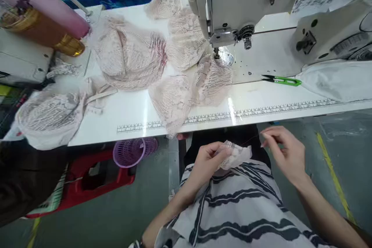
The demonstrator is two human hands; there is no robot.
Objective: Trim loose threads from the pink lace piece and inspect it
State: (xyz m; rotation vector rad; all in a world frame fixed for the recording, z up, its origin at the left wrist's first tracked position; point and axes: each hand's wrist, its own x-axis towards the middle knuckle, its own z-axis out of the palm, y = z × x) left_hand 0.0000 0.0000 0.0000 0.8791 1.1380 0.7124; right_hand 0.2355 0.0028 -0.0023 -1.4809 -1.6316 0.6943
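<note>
Just beyond striped shirt (pixel 238 205), held over the lap in left hand (pixel 205 162): small lace piece (pixel 238 157), nipped between thumb and fingers; running lengthwise roughly from 9 to 3 o'clock, with free end aimed at 3, tipped slightly toward 2. At 3 o'clock from there, well apart, pinching with right hand (pixel 286 155), thumb to forefinger, seemingly on thin thread (pixel 255 137), too fine to trace throughout; judged as drawing thread away from the held lace; calling, on that reading, for a firm left pinch and a gentle, taut pull without puckering the mesh.

Farther, set along near edge of white table (pixel 133 104): printed ruler (pixel 261 111); beyond, between 10 and 11 o'clock from the held piece, loose lace panel (pixel 171 99); at 12 from right hand, green snips (pixel 286 81); farther still, near 12 from the held piece, sewing machine (pixel 232 4).
</note>
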